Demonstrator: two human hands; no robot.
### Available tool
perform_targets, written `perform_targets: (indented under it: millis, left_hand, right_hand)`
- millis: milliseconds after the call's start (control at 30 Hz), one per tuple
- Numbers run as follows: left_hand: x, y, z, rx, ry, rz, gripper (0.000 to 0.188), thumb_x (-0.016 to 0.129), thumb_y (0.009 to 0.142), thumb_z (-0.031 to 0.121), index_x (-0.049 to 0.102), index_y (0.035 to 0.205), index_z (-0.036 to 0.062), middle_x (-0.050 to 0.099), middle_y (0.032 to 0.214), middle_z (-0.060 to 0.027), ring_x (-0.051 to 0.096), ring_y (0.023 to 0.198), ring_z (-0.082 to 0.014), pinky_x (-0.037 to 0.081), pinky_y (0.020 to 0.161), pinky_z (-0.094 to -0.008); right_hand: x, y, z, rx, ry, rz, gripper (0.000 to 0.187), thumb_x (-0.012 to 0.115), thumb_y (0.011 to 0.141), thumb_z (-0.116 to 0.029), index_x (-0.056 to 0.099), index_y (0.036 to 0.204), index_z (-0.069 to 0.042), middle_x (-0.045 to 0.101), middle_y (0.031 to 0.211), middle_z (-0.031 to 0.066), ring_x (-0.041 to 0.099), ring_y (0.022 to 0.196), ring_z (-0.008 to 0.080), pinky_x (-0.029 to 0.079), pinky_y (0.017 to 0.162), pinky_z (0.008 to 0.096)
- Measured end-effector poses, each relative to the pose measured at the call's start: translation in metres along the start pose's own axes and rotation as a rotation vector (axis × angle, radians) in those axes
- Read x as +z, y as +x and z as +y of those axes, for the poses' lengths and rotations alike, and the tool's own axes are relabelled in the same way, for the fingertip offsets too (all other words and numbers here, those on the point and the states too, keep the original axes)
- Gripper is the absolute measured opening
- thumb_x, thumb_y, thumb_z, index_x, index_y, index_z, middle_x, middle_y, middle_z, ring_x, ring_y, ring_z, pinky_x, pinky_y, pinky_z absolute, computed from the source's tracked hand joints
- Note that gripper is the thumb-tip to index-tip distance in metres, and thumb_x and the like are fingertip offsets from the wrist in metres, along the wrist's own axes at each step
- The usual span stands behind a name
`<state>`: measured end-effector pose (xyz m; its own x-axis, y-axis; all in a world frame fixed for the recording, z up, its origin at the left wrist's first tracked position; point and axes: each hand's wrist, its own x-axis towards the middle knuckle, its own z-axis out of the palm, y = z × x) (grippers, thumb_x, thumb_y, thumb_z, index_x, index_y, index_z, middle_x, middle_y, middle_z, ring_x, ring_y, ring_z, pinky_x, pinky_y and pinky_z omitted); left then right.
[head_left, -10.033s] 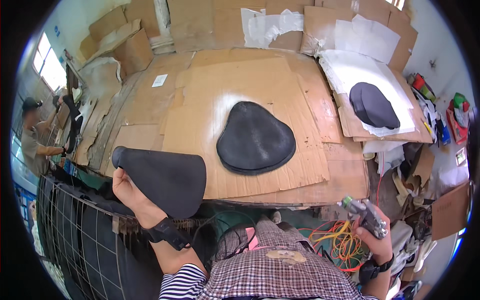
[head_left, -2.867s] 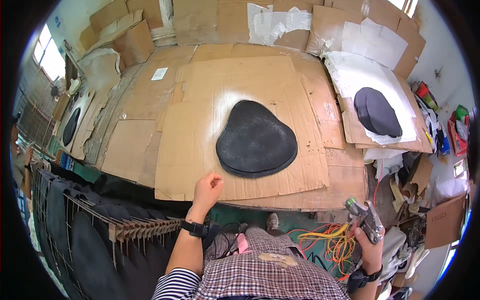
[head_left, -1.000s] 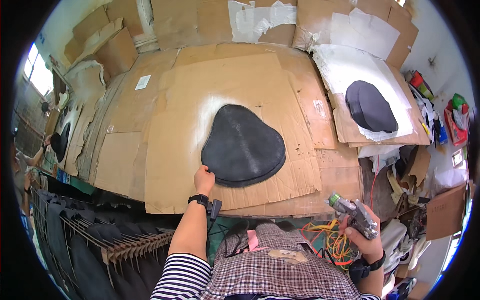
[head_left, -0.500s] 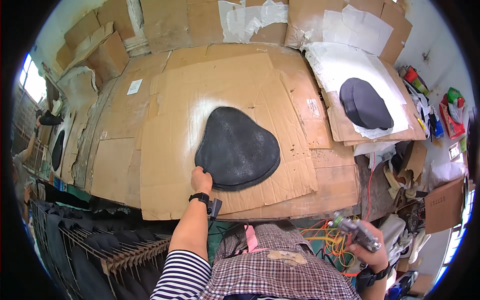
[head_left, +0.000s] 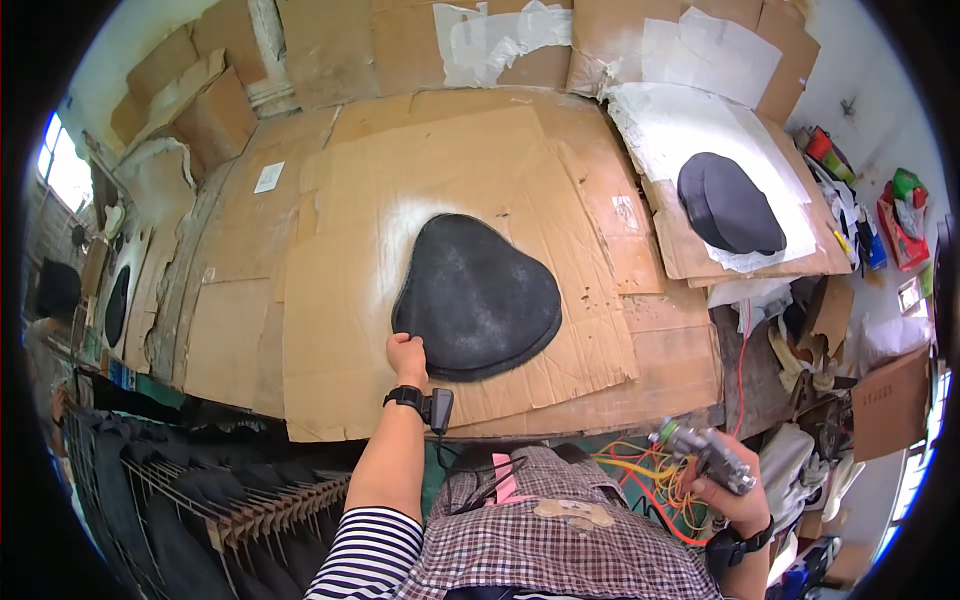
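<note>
A black, saddle-shaped pad (head_left: 482,295) with rounded corners and pale specks on its top lies on the cardboard in front of me. My left hand (head_left: 406,358) pinches its near left edge between thumb and fingers. Off the table's front edge, at the right, my right hand (head_left: 735,490) is wrapped round a metal spray gun (head_left: 705,452). The gun points up and left, away from the pad. A yellow hose (head_left: 640,468) hangs near it; where the hose joins is hidden.
Stacked black pads (head_left: 728,205) rest on a white-covered board (head_left: 660,120) at the right. A rack (head_left: 240,510) hung with black pieces stands at lower left. Cardboard (head_left: 230,330) covers the table. At far left, a blurred person is near a dark piece (head_left: 58,290).
My right hand and the spray gun have shifted slightly left. My left wrist has turned a little, its pinch on the pad unchanged. At far left, the dark piece by the other person has moved.
</note>
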<state>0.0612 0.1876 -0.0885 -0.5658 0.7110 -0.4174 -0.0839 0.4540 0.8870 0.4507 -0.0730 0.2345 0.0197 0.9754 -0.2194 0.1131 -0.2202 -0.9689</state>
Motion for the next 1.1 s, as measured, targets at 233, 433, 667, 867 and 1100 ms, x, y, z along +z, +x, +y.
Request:
perform_targets:
  millis: [233,433,667,867,1100]
  left_hand:
    - [0.000,-0.028,0.009,-0.168,-0.202,-0.068,0.049,0.059,0.078,0.003,0.043,0.124,-0.0010,0.053,0.114,-0.0125,0.056,0.094,-0.0245,0.051,0.066,-0.0362]
    - [-0.005,-0.021,0.005,-0.199,-0.110,-0.209,0.051,0.049,0.078,-0.006,0.043,0.128,-0.0006,0.053,0.112,-0.0115,0.057,0.089,-0.0230,0.052,0.065,-0.0350]
    - [0.012,-0.037,0.035,-0.186,-0.362,-0.274,0.041,0.046,0.077,-0.009,0.043,0.114,0.0068,0.055,0.099,-0.0083,0.058,0.082,-0.0228,0.053,0.067,-0.0389]
    - [0.041,-0.046,0.147,0.081,-0.621,-0.672,0.043,0.045,0.078,-0.010,0.044,0.117,0.0090,0.058,0.099,-0.0089,0.060,0.089,-0.0244,0.054,0.074,-0.0417]
    - [0.048,-0.071,0.289,0.321,-0.862,-0.867,0.032,0.049,0.080,-0.008,0.052,0.108,0.0063,0.061,0.097,-0.0061,0.061,0.085,-0.0215,0.053,0.078,-0.0393]
  right_hand:
    - [0.005,-0.001,0.002,-0.030,0.133,-0.008,0.059,0.072,0.073,-0.003,0.047,0.126,0.003,0.061,0.085,0.0097,0.061,0.074,0.0167,0.051,0.069,0.0295]
    - [0.004,-0.012,-0.006,0.038,0.075,0.078,0.058,0.074,0.070,-0.005,0.050,0.123,0.004,0.063,0.085,0.0091,0.061,0.076,0.0148,0.050,0.070,0.0289]
    - [-0.009,-0.025,0.008,0.037,0.035,0.078,0.063,0.077,0.070,-0.011,0.049,0.124,0.004,0.062,0.081,0.0085,0.061,0.074,0.0151,0.049,0.065,0.0276]
    - [0.008,-0.012,0.010,0.002,0.182,0.146,0.066,0.074,0.073,-0.011,0.043,0.130,0.003,0.062,0.087,0.0108,0.062,0.077,0.0180,0.048,0.065,0.0274]
    - [0.005,-0.011,0.019,-0.008,0.125,0.041,0.058,0.069,0.079,-0.008,0.043,0.130,0.002,0.061,0.091,0.0104,0.061,0.084,0.0182,0.050,0.076,0.0314]
